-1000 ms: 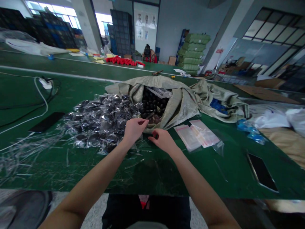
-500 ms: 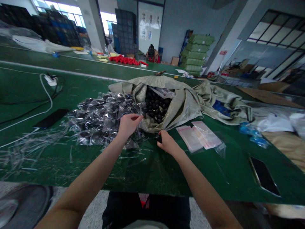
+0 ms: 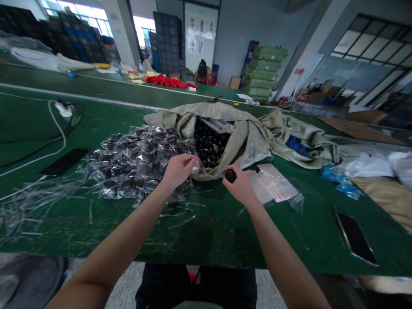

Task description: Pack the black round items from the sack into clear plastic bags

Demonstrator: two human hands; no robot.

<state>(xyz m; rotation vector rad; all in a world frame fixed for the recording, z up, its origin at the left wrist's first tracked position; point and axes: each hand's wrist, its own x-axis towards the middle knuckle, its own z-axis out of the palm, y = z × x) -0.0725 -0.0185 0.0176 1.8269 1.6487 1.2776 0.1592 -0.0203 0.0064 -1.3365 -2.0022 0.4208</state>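
My right hand (image 3: 240, 185) pinches a small black ball (image 3: 230, 175) between fingers and thumb, just right of the mouth of a woven grey-green sack (image 3: 247, 143). The sack lies open on the green workbench (image 3: 219, 227), full of similar black balls (image 3: 209, 143). My left hand (image 3: 178, 171) rests at the sack's front fold, beside a heap of black items in clear plastic wrap (image 3: 138, 161). Its fingers curl inward, and I cannot tell whether they hold a thin piece of film.
Flat clear resealable bags (image 3: 273, 183) lie right of my right hand. Plastic scraps litter the bench. Phones lie at left (image 3: 64, 162) and right (image 3: 355, 236). A white cable (image 3: 54, 128) runs along the left. Farther back, a seated person (image 3: 202, 73) is near red items (image 3: 170, 83).
My right hand has moved right and up from the sack's front edge, and a black ball now shows in its fingers. My left hand has shifted only slightly.
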